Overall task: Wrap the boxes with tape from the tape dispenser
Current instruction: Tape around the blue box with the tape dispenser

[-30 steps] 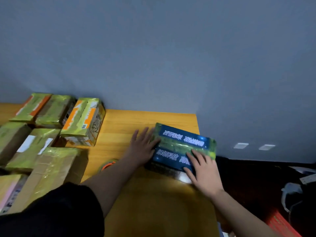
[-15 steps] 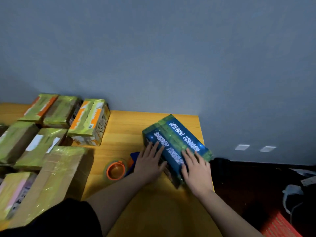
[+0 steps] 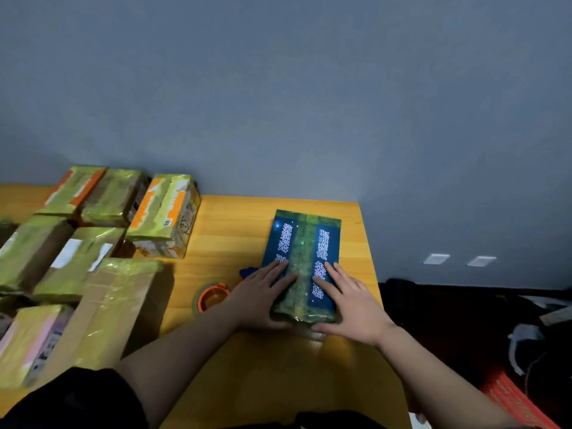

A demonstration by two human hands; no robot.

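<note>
Seven taped boxes [image 3: 93, 255] sit stacked at the table's [image 3: 235, 224] left, while the blue box [image 3: 305, 261], taped lengthwise, lies near the right edge under the flat-fingered left hand [image 3: 263, 292] and right hand [image 3: 349, 300], tape dispenser [image 3: 213, 297] idle just beside, suggesting wrapping nearly complete.

Dark blue box [image 3: 301, 264] w/ white lettering, greenish-yellow tape strip down its middle. Orange tape roll [image 3: 212, 297] beside it. Yellow-wood table [image 3: 278, 366]. Brown cardboard boxes [image 3: 102, 243] under yellow-green tape, some w/ orange, white, pink patches. Grey-blue wall [image 3: 278, 88].
</note>
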